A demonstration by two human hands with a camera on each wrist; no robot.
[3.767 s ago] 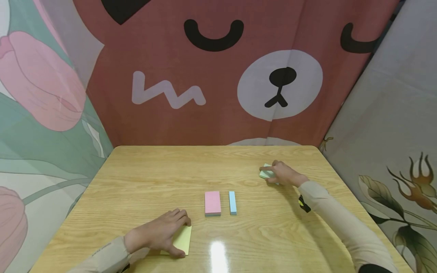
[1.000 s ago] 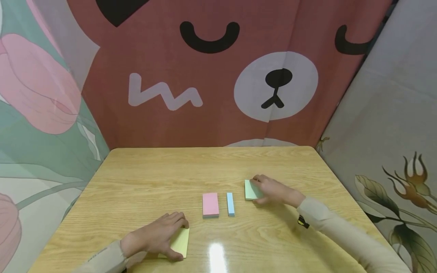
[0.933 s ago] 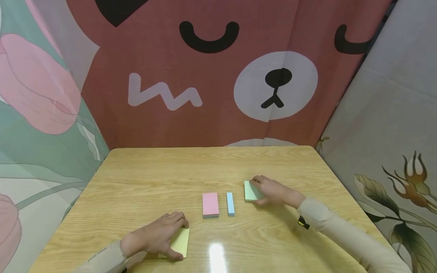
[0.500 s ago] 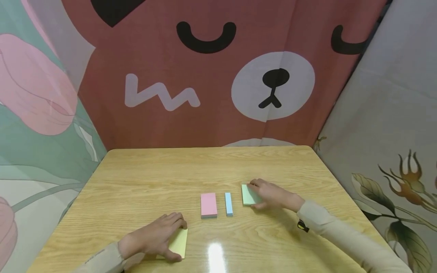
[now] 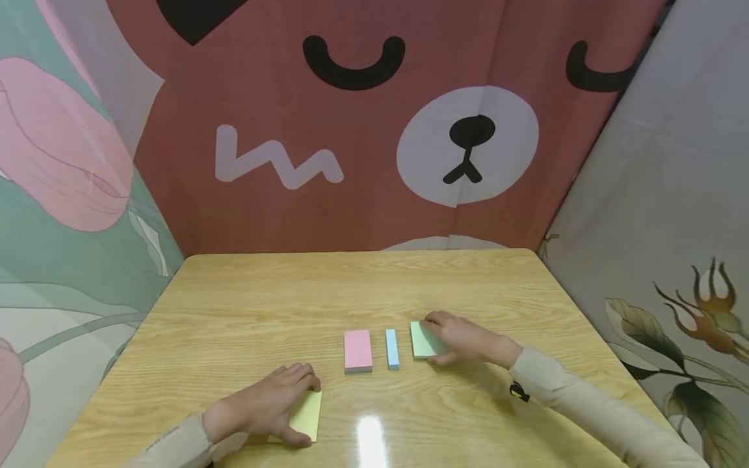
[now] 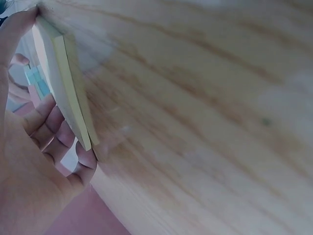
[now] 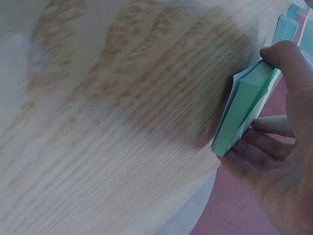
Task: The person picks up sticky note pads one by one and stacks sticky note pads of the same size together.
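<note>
Near the front left of the table, my left hand (image 5: 263,403) holds a pad of yellow sticky notes (image 5: 307,416) by opposite edges, thumb at the near side. The left wrist view shows the yellow pad (image 6: 66,81) between thumb and fingertips, low over the wood. My right hand (image 5: 468,338) grips a green sticky-note pad (image 5: 422,341) across its edges, just right of a narrow light-blue pad (image 5: 392,349). From the right wrist, the green pad (image 7: 244,105) is seen edge-on, thumb on one end and fingers on the other. A pink pad (image 5: 357,350) lies left of the blue one.
The wooden table (image 5: 281,286) carries these pads, with a bright light reflection (image 5: 370,439) at its front. A curtain with a bear print (image 5: 281,214) stands behind it. Patterned cloths hang along the left and right sides.
My right hand has brought the green pad from the back right toward the front and left, up beside the blue pad. My left hand keeps its hold on the yellow pad; the view shifts slightly.
</note>
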